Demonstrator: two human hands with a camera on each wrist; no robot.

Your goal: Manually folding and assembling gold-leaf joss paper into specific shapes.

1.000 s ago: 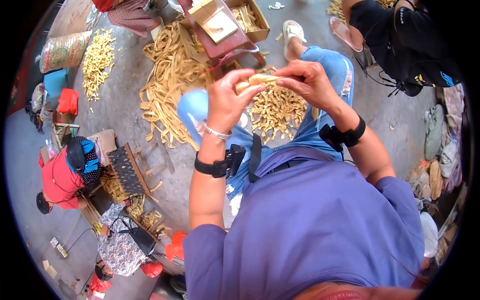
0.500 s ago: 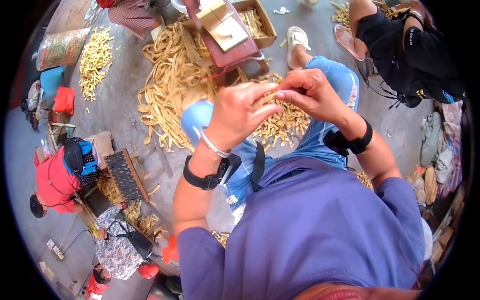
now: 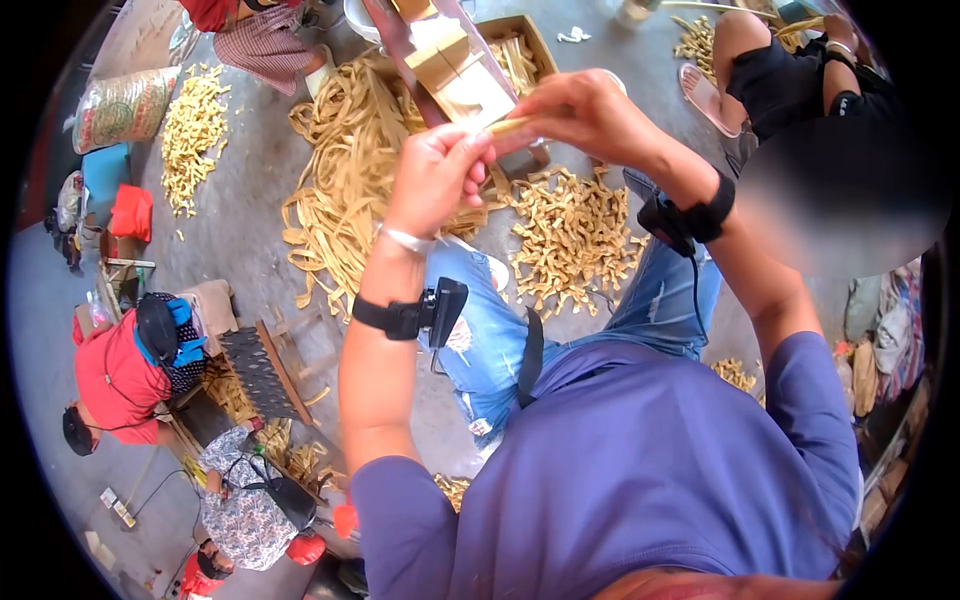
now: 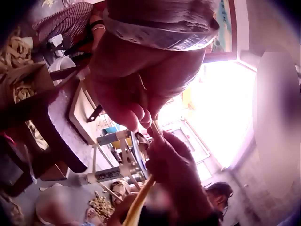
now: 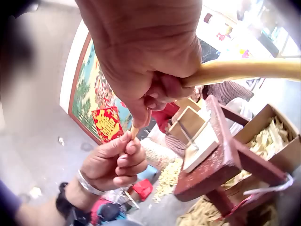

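Note:
A yellowish-tan strip (image 5: 249, 70) runs through both hands. My left hand (image 3: 440, 170) pinches one end between thumb and curled forefinger. Close beside it, my right hand (image 3: 590, 115) pinches the same strip, and a long free length sticks out past its palm in the right wrist view. Both hands are raised in front of the red wooden bench (image 5: 211, 165). On that bench sits a pale wooden block (image 3: 465, 85) with a slot cut in it. Below the hands, a pile of short knotted tan pieces (image 3: 575, 240) lies on the floor between the knees.
Long loose strips (image 3: 335, 170) are heaped on the floor left of the bench. A cardboard box (image 3: 530, 45) of strips stands behind it. Another pile of short pieces (image 3: 195, 130) lies farther left. Other people sit around, one in a red shirt (image 3: 120, 350), another in black shorts at right.
Both hands have moved up and forward, from over the lap toward the bench. The left hand turned and drew its fingers in. The knees shifted, and the knotted pile came into fuller view.

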